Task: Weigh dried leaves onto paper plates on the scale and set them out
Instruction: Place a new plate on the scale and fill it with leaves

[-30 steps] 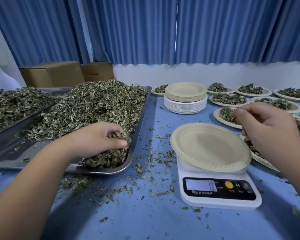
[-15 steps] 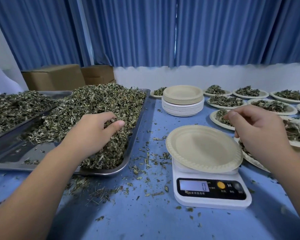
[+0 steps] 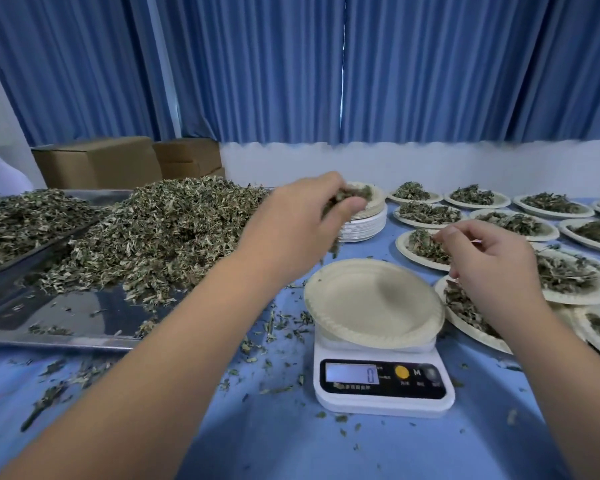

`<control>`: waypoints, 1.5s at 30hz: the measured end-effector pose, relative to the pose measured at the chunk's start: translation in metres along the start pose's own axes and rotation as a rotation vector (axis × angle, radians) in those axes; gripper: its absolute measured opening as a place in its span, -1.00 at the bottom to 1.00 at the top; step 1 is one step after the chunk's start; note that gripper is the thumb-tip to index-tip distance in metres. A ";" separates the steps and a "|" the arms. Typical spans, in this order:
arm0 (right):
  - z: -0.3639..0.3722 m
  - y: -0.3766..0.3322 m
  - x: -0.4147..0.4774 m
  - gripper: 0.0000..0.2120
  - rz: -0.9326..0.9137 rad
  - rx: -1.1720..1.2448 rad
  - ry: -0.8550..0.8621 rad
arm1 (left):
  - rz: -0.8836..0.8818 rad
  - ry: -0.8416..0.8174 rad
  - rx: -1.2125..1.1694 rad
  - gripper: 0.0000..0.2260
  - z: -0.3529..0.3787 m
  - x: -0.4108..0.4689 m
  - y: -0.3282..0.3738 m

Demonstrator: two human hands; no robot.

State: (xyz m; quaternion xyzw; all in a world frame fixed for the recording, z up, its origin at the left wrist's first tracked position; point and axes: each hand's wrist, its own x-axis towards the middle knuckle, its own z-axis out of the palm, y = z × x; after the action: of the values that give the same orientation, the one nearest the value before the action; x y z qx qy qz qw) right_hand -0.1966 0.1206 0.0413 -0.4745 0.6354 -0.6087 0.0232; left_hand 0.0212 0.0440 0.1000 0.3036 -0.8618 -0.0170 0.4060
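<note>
Nearest, one scale (image 3: 381,384) reads zero under one empty plate (image 3: 371,303), so taring looks done and the step in hand is the first drop of leaves. The right hand (image 3: 492,268) hovers just beside the plate's far rim, fingers loosely curled, thumb and forefinger apart, nothing seen in them. The left hand (image 3: 302,220) hangs above and to the left of the plate, fingers clamped round a clump of leaves (image 3: 352,195), with bits trailing below.

To do it well, I judge: bring the clump over the plate's middle and lower it before letting go, so less scatters onto the table (image 3: 257,427). Loosen the fingers gradually, watch the display, then trim with small pinches.

Beyond are two trays (image 3: 66,320), the nearer heaped, the other cut by the left edge. Further back are one stack (image 3: 364,226) of spare plates, at least eleven filled plates (image 3: 401,244), some cut off at right, and two boxes (image 3: 97,164).
</note>
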 end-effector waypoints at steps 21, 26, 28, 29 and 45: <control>0.003 0.000 -0.001 -0.81 -0.001 -0.008 -0.037 | 0.028 -0.421 0.239 -0.40 0.005 -0.040 -0.003; 0.004 -0.002 -0.004 -0.83 0.002 -0.022 -0.055 | -0.293 -0.314 0.323 -0.34 -0.020 -0.066 -0.042; 0.006 -0.003 -0.006 -0.83 -0.002 -0.022 -0.060 | -0.419 -0.328 0.400 -0.38 -0.028 -0.076 -0.058; 0.006 -0.003 -0.006 -0.83 -0.004 -0.024 -0.064 | -0.467 -0.335 0.427 -0.44 -0.031 -0.079 -0.065; 0.008 0.000 -0.010 -0.82 -0.029 -0.078 -0.065 | -0.776 -0.606 0.408 -0.35 -0.018 -0.087 -0.095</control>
State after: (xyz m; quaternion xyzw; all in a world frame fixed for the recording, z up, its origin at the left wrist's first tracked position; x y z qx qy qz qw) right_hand -0.1866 0.1207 0.0339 -0.5036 0.6506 -0.5683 0.0165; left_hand 0.1245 0.0172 0.0253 0.6544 -0.7505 -0.0849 0.0355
